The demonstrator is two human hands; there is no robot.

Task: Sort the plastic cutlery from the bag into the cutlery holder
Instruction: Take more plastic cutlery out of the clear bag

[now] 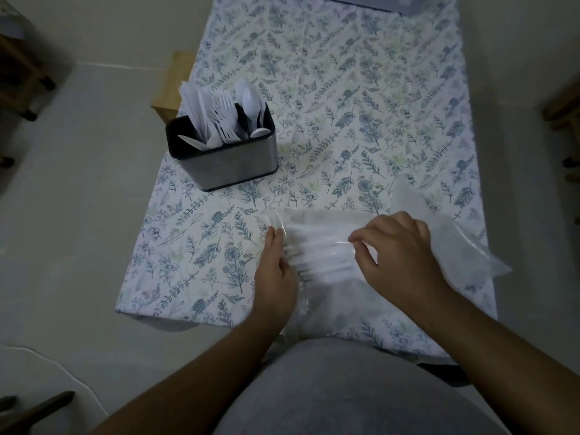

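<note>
A clear plastic bag (317, 229) of white plastic cutlery (320, 255) lies near the table's front edge. My left hand (276, 277) rests flat against the bag's left side, fingers straight. My right hand (405, 249) pinches the bag's film over the cutlery between thumb and fingertips. The steel cutlery holder (232, 161) with a black rim stands at the table's left, apart from both hands. It holds white knives (194, 105) on the left, forks (224, 117) in the middle and spoons (251, 102) on the right.
A floral cloth covers the table (361, 105). Loose crumpled clear plastic (455, 233) lies right of my right hand. A grey container (376, 1) sits at the far edge. A wooden stool (172, 86) stands behind the holder, off the table's left side.
</note>
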